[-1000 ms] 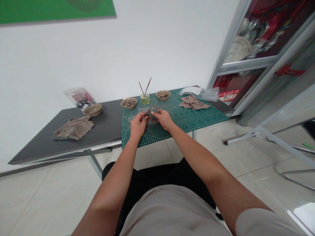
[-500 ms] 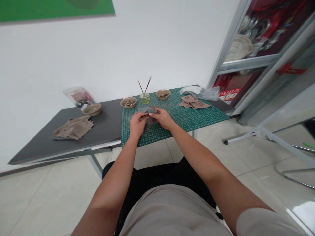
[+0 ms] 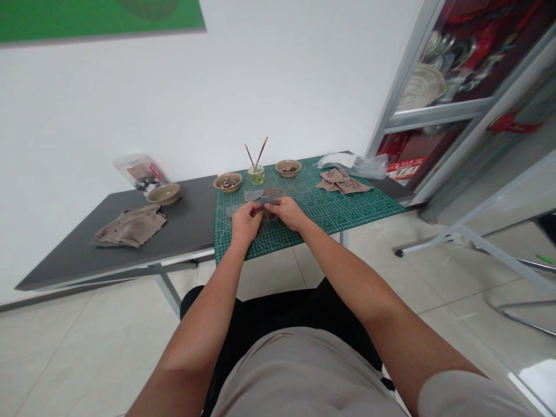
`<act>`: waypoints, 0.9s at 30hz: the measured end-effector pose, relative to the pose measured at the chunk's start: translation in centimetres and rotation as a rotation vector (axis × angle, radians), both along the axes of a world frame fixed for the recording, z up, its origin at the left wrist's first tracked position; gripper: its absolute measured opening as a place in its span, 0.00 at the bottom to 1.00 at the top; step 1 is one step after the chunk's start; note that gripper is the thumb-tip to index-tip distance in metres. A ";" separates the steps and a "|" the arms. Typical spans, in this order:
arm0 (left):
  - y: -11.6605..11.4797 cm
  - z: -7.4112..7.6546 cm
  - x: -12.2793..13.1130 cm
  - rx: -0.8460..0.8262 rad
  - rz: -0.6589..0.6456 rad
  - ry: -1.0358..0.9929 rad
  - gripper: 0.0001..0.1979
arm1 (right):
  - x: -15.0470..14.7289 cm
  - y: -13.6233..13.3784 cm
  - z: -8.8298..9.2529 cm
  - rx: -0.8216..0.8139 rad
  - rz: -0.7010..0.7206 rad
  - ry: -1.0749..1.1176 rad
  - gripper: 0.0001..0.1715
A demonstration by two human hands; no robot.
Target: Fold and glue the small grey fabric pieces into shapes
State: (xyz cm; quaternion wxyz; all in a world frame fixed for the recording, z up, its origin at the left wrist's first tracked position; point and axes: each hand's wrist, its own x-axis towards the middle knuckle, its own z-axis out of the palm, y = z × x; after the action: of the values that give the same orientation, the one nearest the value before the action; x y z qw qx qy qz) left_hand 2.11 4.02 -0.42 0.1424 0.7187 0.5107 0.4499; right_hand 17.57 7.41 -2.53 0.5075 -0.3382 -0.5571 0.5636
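Over the green cutting mat point(image 3: 339, 209), my left hand point(image 3: 246, 225) and my right hand point(image 3: 287, 212) work close together. Both pinch a thin, dark grey strip point(image 3: 263, 200), too small and blurred for me to name its material. My left fingertips are closed on its left side, my right thumb and fingers on its right. Just beyond the fingers a light grey, sheer patch point(image 3: 253, 196) and a small brown patch point(image 3: 273, 191) lie on the mat. More clear, film-like material shows beside my left hand. The fingers hide part of the strip.
Behind the hands stand a bowl of dark pieces point(image 3: 227, 182), a glass jar with two sticks point(image 3: 256, 174) and another bowl point(image 3: 288, 168). Brown cloths lie right point(image 3: 342, 181) and left point(image 3: 130, 226). A bowl point(image 3: 163, 194) and clear bag point(image 3: 139, 172) sit left; plastic packaging point(image 3: 369, 165) lies right.
Both hands have shifted slightly down toward me with the strip. More of the light grey and brown patches beyond the fingers now shows.
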 end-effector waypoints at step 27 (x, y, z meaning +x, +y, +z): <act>0.3 -0.7 -0.3 -0.034 -0.063 -0.187 0.04 | 0.0 -0.7 0.8 -0.048 0.023 0.072 0.27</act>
State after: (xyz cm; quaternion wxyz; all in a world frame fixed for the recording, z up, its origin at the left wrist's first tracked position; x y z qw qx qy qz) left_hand 1.77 4.34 -1.13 0.2159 0.6868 0.4797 0.5016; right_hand 17.52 6.67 -1.71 0.5126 -0.3235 -0.5288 0.5941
